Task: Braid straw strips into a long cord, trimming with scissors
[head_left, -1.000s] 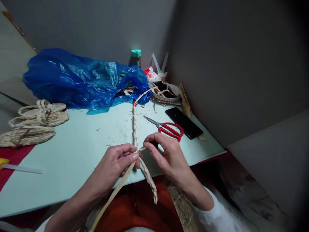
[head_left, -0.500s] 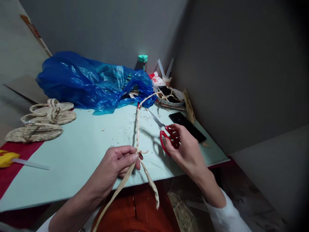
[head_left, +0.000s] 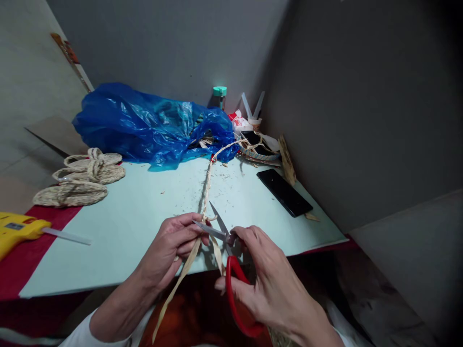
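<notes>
A thin braided straw cord (head_left: 208, 185) runs down the table toward me, and my left hand (head_left: 181, 238) pinches its near end. Two flat loose strands (head_left: 177, 286) hang below those fingers. My right hand (head_left: 264, 277) grips red-handled scissors (head_left: 231, 289). Their blades are spread apart, close to the left fingertips and on either side of a short stub (head_left: 212, 218) sticking out of the cord. Whether the blades touch the stub is unclear.
A blue plastic bag (head_left: 133, 125) lies at the back. Woven straw slippers (head_left: 72, 193) and a yellow glue gun (head_left: 21, 231) are on the left. A black phone (head_left: 284, 193) rests at the right, near a cup (head_left: 254, 123) with white sticks. Straw scraps dot the table.
My right hand has brought the scissors down and toward the left hand, and the blades have opened beside the cord. My left hand still pinches it. The camera view has shifted slightly.
</notes>
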`<state>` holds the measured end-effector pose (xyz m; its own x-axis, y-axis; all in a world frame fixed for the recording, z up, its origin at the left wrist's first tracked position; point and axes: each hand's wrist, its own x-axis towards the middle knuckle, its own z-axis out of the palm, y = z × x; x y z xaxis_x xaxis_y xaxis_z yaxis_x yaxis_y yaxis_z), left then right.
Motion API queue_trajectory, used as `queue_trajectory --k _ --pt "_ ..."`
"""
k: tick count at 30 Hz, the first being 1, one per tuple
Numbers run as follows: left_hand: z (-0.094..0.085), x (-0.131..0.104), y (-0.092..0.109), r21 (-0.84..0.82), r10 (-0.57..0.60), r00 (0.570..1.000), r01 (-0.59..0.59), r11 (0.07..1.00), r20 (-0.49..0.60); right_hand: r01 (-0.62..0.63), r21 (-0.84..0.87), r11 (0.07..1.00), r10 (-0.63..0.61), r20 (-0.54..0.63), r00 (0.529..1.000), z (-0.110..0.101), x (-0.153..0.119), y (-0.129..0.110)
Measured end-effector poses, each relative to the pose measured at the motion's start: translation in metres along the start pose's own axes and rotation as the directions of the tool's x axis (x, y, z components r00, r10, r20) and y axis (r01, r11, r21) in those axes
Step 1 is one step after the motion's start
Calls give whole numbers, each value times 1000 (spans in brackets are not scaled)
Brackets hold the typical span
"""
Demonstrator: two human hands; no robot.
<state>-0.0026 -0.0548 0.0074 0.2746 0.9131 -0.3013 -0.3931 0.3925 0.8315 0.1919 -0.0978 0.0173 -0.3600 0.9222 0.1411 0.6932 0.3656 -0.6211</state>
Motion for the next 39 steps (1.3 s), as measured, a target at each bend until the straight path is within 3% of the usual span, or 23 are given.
queue_trajectory --k 10,15,18,20,25,31,36,39 --pt "-1 2 -2 56 10 998 -13 998 65 92 -145 985 -101 -60 993 15 16 2" --pt "-1 1 -1 90 15 996 -22 996 83 118 -88 989 -124 -70 990 7 9 8" --pt "-3 1 0 74 3 996 -9 997 89 43 -94 995 -66 -255 965 -11 10 23" --pt "-4 1 -1 67 -10 996 4 998 93 -54 -211 976 -22 -342 939 -21 18 39" --pt "-5 -2 -1 84 5 996 -12 996 85 -101 -461 881 -46 -297 954 -23 50 69" --pt "-4 -3 -1 160 25 996 -38 986 83 -119 -537 835 -105 -368 924 -5 68 63" --pt "-3 -1 -3 206 42 994 -62 977 100 -179 -557 811 -8 -316 949 -3 75 67" --pt "-4 -1 -4 247 49 992 -76 966 115 -230 -606 761 11 -342 940 -5 77 69"
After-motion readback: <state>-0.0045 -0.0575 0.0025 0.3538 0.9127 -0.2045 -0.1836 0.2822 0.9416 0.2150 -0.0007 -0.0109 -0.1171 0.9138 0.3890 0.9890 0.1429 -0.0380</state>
